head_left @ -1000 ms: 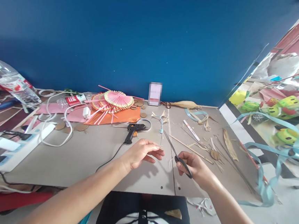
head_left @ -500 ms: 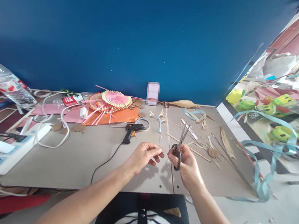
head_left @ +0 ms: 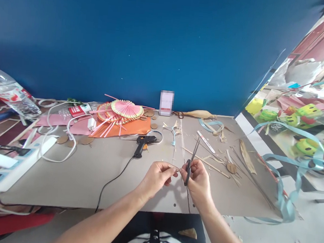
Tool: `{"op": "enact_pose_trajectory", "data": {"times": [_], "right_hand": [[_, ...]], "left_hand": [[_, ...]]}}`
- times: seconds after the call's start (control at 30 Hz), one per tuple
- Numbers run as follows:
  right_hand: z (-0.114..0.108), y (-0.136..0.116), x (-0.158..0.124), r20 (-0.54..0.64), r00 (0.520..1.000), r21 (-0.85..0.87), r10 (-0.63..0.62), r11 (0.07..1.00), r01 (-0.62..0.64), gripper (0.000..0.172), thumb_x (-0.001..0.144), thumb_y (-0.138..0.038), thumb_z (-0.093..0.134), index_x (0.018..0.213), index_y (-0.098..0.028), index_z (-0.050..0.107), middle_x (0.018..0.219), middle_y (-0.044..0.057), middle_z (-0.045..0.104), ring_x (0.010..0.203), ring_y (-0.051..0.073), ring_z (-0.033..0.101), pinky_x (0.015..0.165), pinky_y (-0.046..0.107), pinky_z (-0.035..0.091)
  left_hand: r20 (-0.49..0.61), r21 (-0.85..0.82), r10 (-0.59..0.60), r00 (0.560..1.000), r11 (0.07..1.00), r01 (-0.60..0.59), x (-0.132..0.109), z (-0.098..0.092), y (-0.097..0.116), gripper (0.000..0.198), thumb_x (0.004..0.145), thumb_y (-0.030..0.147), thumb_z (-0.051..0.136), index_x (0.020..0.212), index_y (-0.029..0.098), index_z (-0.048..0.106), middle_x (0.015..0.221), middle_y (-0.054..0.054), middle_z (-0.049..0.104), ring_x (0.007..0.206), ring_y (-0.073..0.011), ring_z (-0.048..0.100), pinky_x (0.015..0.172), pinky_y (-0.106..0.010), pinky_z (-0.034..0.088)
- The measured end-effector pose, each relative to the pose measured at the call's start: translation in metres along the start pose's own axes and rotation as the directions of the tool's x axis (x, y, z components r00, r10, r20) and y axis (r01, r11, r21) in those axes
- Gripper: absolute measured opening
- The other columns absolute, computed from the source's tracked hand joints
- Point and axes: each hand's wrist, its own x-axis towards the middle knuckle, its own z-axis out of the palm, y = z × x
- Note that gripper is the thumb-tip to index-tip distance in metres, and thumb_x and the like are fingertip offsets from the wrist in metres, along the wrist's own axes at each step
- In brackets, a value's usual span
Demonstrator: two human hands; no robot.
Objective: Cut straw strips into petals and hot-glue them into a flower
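Note:
Low over the front middle of the table, my left hand (head_left: 158,176) pinches a thin pale strip (head_left: 174,167) between thumb and fingers. My right hand (head_left: 199,179) is closed around the black handles of a pair of scissors (head_left: 193,154), whose blades point up and away from me. Its thumb and fingertip are at the strip's right end, close beside my left fingertips. Beyond the hands lies a small twig-like piece wrapped in light blue (head_left: 174,134). A black glue gun (head_left: 141,144) rests to the left of it.
Pink paper fans (head_left: 126,110) lie on orange paper at the back left. A white power strip (head_left: 16,161) and cables occupy the left side. Thin sticks, dry husks (head_left: 246,155), a white marker (head_left: 205,141) and a wooden disc (head_left: 231,168) are on the right. Blue ribbon (head_left: 288,200) hangs off the right edge.
My hands have come together, the right fingertips now meeting the strip in my left hand. The scissors have turned so their handles appear edge-on.

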Motion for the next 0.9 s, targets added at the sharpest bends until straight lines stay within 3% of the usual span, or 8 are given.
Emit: {"op": "enact_pose_trajectory", "data": {"times": [0.13, 0.3, 0.47, 0.57, 0.7, 0.9], "right_hand": [[0.003, -0.001, -0.001, 0.037, 0.999, -0.033, 0.018, 0.999, -0.017, 0.034, 0.064, -0.030, 0.068, 0.072, -0.022, 0.036, 0.066, -0.002, 0.053, 0.058, 0.013, 0.053, 0.052, 0.024, 0.040], [0.004, 0.001, 0.000, 0.049, 0.999, -0.031, 0.010, 0.999, -0.009, 0.032, 0.063, -0.023, 0.067, 0.071, -0.022, 0.036, 0.065, -0.003, 0.051, 0.057, 0.011, 0.050, 0.052, 0.023, 0.038], [-0.002, -0.009, 0.011, 0.165, 0.982, 0.022, 0.094, 0.995, -0.099, 0.033, 0.059, -0.021, 0.069, 0.070, -0.021, 0.038, 0.061, -0.005, 0.050, 0.053, 0.008, 0.046, 0.049, 0.021, 0.033], [-0.006, -0.017, 0.019, 0.259, 0.956, 0.010, 0.137, 0.989, -0.144, 0.035, 0.057, -0.022, 0.070, 0.068, -0.020, 0.037, 0.059, -0.006, 0.050, 0.050, 0.007, 0.044, 0.048, 0.020, 0.031], [-0.008, -0.026, 0.028, 0.333, 0.928, -0.050, 0.166, 0.986, -0.158, 0.033, 0.055, -0.021, 0.070, 0.068, -0.019, 0.040, 0.057, -0.007, 0.050, 0.049, 0.007, 0.042, 0.048, 0.020, 0.030], [-0.012, -0.032, 0.038, 0.440, 0.880, -0.039, 0.179, 0.983, -0.181, 0.026, 0.056, -0.023, 0.069, 0.068, -0.018, 0.046, 0.058, -0.006, 0.052, 0.048, 0.006, 0.040, 0.045, 0.020, 0.028]], "left_hand": [[-0.023, 0.001, 0.005, 1.000, 1.000, -0.005, 0.001, 0.000, -0.003, 0.020, 0.067, 0.030, 0.055, 0.059, 0.013, 0.061, 0.057, -0.001, 0.054, 0.047, -0.0085, 0.043, 0.044, -0.019, 0.036], [0.003, -0.055, -0.046, 0.999, 0.997, 0.046, 0.001, -0.002, -0.002, 0.018, 0.065, 0.030, 0.057, 0.059, 0.013, 0.060, 0.061, -0.002, 0.056, 0.048, -0.0078, 0.043, 0.044, -0.019, 0.036], [0.062, -0.108, -0.134, 0.989, 0.984, 0.140, 0.007, -0.015, 0.010, 0.026, 0.065, 0.038, 0.058, 0.075, 0.014, 0.063, 0.071, -0.004, 0.059, 0.052, -0.0084, 0.045, 0.044, -0.019, 0.038], [0.079, 0.023, -0.049, 0.996, 0.999, 0.047, 0.012, -0.024, 0.021, 0.027, 0.063, 0.039, 0.062, 0.069, 0.013, 0.065, 0.072, -0.005, 0.059, 0.055, -0.0089, 0.046, 0.046, -0.020, 0.040], [0.162, 0.188, -0.051, 0.985, 0.982, 0.020, 0.015, -0.029, 0.028, 0.023, 0.061, 0.035, 0.065, 0.070, 0.014, 0.068, 0.064, -0.003, 0.059, 0.058, -0.0117, 0.049, 0.047, -0.021, 0.041], [0.253, 0.121, -0.137, 0.958, 0.987, 0.109, 0.012, -0.032, 0.026, 0.021, 0.058, 0.031, 0.069, 0.071, 0.015, 0.066, 0.062, -0.002, 0.062, 0.052, -0.0095, 0.051, 0.050, -0.021, 0.040]]}}
